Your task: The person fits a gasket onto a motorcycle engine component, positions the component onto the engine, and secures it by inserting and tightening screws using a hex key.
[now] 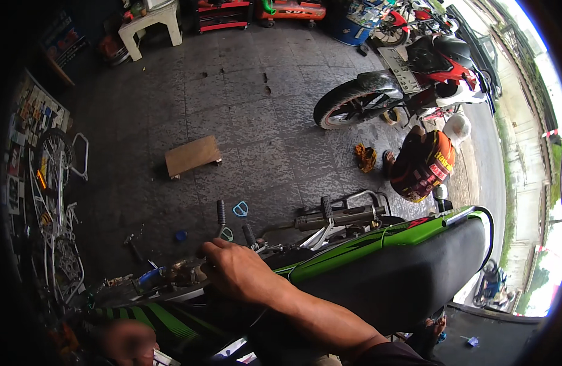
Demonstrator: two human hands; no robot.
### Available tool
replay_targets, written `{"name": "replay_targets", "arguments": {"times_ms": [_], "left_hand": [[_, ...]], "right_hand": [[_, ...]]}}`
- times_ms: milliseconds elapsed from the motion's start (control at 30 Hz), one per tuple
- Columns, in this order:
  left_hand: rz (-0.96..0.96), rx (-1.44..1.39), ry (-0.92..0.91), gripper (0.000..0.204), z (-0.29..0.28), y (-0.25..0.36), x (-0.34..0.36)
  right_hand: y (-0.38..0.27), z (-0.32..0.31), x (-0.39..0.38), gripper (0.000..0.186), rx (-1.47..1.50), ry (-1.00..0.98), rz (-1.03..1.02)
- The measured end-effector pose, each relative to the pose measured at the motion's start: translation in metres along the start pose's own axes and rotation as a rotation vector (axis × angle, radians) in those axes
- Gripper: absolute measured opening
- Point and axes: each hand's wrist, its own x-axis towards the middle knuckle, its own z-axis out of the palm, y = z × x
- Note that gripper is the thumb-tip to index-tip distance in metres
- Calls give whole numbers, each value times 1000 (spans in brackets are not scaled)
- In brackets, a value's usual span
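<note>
- Grey stone-tiled floor (244, 116) of an open workshop; a low wooden board (192, 155) lies on it.
- Coloured packets and cards (31, 122) hang on the left wall.
- Right hand (238, 271), fingers curled together, rests on the green motorcycle (354, 250) near its engine; what they pinch is unclear.
- Left hand (125, 341) is blurred; fingers can't be told.
</note>
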Motion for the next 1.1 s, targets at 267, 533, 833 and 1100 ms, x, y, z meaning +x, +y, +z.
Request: {"name": "replay_targets", "arguments": {"times_ms": [267,533,833,1100], "left_hand": [[-101,-16,78,37,-3,3,-1],[-140,50,246,46,-1,-10,-11],[-226,111,312,37,1,-2,18],[-211,-372,652,44,-24,-11,16]], "right_hand": [[-4,11,0,22,56,-45,-9],[-7,6,-3,20,151,-44,-31],[-9,-30,3,20,427,447,230],[-18,4,10,23,479,277,263]]}}
